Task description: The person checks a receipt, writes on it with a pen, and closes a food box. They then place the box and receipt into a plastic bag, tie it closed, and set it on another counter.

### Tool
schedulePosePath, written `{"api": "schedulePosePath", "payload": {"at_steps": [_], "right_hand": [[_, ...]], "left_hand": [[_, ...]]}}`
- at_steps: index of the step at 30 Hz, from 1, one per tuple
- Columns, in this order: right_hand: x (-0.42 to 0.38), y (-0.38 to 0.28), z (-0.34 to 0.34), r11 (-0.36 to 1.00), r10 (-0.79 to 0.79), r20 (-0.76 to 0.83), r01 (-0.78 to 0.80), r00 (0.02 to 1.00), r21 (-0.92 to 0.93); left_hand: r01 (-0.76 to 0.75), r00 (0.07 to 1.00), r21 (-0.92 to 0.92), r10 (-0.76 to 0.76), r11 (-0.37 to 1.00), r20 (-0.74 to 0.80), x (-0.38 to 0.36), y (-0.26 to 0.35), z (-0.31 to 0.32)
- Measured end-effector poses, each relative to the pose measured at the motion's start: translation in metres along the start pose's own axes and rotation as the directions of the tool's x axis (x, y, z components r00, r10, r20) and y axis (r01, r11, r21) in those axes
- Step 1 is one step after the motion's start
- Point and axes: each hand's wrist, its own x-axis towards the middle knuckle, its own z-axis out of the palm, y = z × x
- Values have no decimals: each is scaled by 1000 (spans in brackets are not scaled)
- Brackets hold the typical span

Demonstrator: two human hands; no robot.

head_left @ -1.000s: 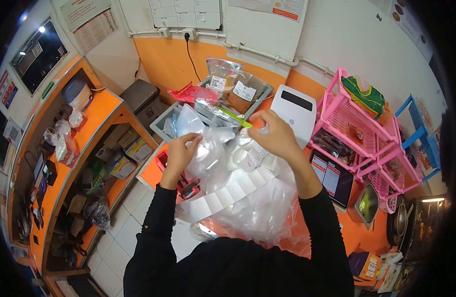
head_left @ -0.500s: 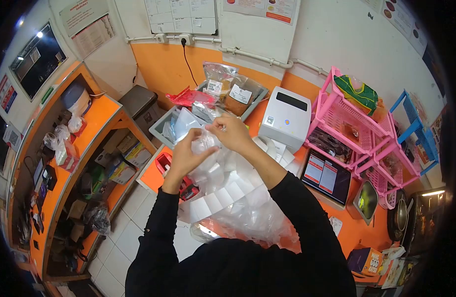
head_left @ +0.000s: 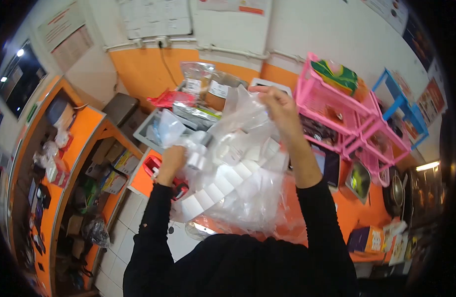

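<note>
A large clear plastic bag is stretched up and to the right over the table. My right hand pinches its upper edge, raised in front of the white device. My left hand is lower, closed in a fist against crumpled clear plastic at the bag's left side; its fingertips are hidden. Below the bag, a strip of blank white labels lies diagonally across more clear plastic. A red and black tool, partly covered by my left hand and wrist, rests at the table's left edge.
Behind my hands stands a grey tray of packed pouches. Pink stacked baskets, a tablet and a metal container are on the right. An orange shelf unit stands at the left.
Both hands were close together at the plastic. My right hand has since moved up and right, spreading the bag, while my left has dropped down and left. The camera view has shifted too.
</note>
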Motion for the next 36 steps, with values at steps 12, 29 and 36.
{"api": "schedulePosePath", "payload": {"at_steps": [12, 29, 36], "right_hand": [[-267, 82, -157, 337, 583, 164, -54, 796, -940], [-414, -162, -315, 425, -150, -519, -419, 841, -802], [-570, -130, -503, 569, 421, -899, -807, 123, 156]], "left_hand": [[-62, 983, -265, 104, 962, 150, 3, 19, -55], [74, 699, 281, 151, 957, -699, -99, 265, -154], [-303, 818, -839, 575, 453, 16, -161, 524, -66]]}}
